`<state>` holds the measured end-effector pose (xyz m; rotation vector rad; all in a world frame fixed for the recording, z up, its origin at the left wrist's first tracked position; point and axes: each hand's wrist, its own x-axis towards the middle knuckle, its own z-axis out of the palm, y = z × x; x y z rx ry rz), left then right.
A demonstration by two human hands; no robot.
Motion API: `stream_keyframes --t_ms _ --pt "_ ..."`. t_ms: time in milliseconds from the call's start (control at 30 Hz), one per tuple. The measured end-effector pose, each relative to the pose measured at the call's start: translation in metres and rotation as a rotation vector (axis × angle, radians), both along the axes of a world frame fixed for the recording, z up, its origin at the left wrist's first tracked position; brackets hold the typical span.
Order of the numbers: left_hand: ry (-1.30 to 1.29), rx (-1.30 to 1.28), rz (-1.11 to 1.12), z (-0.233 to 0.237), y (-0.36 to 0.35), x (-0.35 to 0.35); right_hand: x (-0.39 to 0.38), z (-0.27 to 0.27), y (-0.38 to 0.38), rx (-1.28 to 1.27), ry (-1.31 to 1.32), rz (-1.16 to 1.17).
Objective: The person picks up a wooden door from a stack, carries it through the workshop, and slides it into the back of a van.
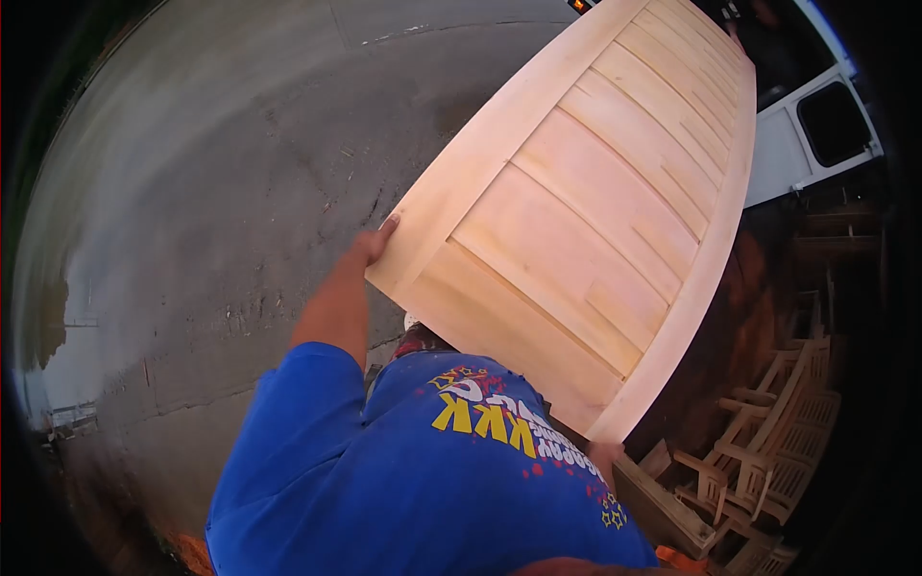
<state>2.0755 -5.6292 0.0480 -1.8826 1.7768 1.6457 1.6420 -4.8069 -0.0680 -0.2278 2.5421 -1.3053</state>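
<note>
Left hand point(377, 242) is closed on the near left edge of a wooden panel point(600, 206), with the thumb laid over the upper face and the fingers lost beneath. By the right hand point(603, 451) the near right corner is met; most of that hand is hidden, so how tightly it is closed cannot be told. The panel is held slanting out from the body, its near end just before the blue shirt point(413, 461) — the two hands being set well apart, probably so that its width is balanced and twisting is resisted. Its far end is extended toward a white windowed door point(776, 154); what it is borne by there cannot be made out in the dark. On the left, wet-looking pavement point(240, 192) is seen; on the right, slatted wooden furniture point(754, 461) is heaped — apparently close-packed to save room.
</note>
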Motion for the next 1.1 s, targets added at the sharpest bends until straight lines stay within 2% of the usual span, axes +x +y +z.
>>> stream_keyframes --t_ms 67,167,233,300,333,367,400,467,533,567,600,633,700,733,800,833,900,1000,1100 --pt "0.025 0.012 0.015 -0.019 -0.01 0.001 -0.003 0.001 -0.004 -0.067 -0.025 -0.014" --pt "0.052 -0.023 -0.015 0.013 -0.002 -0.002 0.018 0.009 -0.023 -0.097 -0.029 -0.135" --pt "0.052 -0.073 -0.017 0.01 0.008 -0.003 0.031 -0.001 -0.022 -0.129 -0.016 -0.196" --pt "0.028 -0.061 -0.022 -0.028 -0.002 0.022 0.056 -0.007 -0.013 -0.18 -0.057 -0.252" --pt "-0.003 -0.056 -0.025 -0.024 -0.007 0.009 0.045 0.006 -0.011 -0.207 -0.091 -0.273" --pt "-0.011 -0.073 -0.028 -0.006 0.003 0.008 0.038 -0.008 -0.014 -0.258 -0.118 -0.283" --pt "-0.015 -0.077 -0.03 0.012 0.012 0.01 0.039 -0.002 -0.023 -0.362 -0.151 -0.341" --pt "-0.049 -0.075 -0.019 0.033 0.021 0.009 0.042 0.035 -0.062 -0.929 -0.404 -0.56" --pt "-0.084 -0.096 -0.05 0.042 0.021 0.011 0.055 0.073 -0.095 -1.208 -0.518 -0.715" --pt "-0.034 -0.088 -0.05 0.033 0.019 0.014 0.065 0.11 -0.12 -1.101 -0.521 -0.875" --pt "0.019 -0.1 -0.065 0.019 0.009 0.008 0.061 0.054 -0.112 -1.164 -0.497 -0.752" --pt "0.123 -0.066 -0.078 0.031 0.014 0.002 0.052 0.025 -0.089 -1.187 -0.451 -0.625" --pt "0.352 0.013 -0.084 0.069 0.038 -0.01 0.062 0.044 -0.104 -1.152 -0.464 -0.866" --pt "0.398 -0.025 -0.103 0.061 0.033 -0.011 0.06 0.065 -0.119 -1.126 -0.478 -0.967" --pt "0.492 -0.091 -0.103 0.05 0.037 -0.007 0.059 0.073 -0.123 -1.102 -0.477 -0.967" --pt "0.391 -0.12 -0.109 0.032 0.036 0.0 0.063 0.059 -0.124 -1.103 -0.48 -0.952" --pt "0.17 -0.137 -0.09 0.055 0.04 -0.001 0.06 0.056 -0.119 -1.127 -0.477 -0.901" --pt "0.183 -0.102 -0.112 0.038 0.031 0.008 0.063 0.051 -0.108 -1.161 -0.394 -0.872" --pt "0.033 -0.134 -0.135 0.039 0.028 0.008 0.062 0.059 -0.113 -1.148 -0.319 -0.885"
